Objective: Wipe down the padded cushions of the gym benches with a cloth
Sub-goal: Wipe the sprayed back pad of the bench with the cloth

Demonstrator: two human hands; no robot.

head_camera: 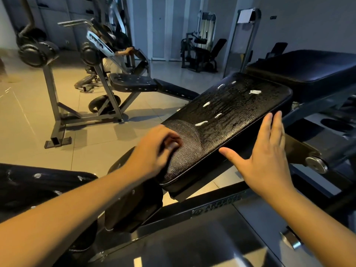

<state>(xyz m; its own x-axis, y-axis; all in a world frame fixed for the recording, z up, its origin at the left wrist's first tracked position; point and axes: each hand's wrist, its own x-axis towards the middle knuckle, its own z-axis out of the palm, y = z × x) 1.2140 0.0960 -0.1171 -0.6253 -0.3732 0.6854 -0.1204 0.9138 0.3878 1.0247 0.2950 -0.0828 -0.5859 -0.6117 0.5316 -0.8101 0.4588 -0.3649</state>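
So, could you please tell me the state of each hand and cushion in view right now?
near cushion: wet, white foam streaks; near-left corner looks wiped.
left hand: fingers curled on that corner, blurred; cloth not visible.
right hand: open, fingers straight along the cushion's right edge.
far bench seat: white foam spots.

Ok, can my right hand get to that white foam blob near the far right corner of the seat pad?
Probably yes. The right hand is open beside the seat pad's right edge, and only bare wet padding lies between it and the foam blob; nothing blocks the way.
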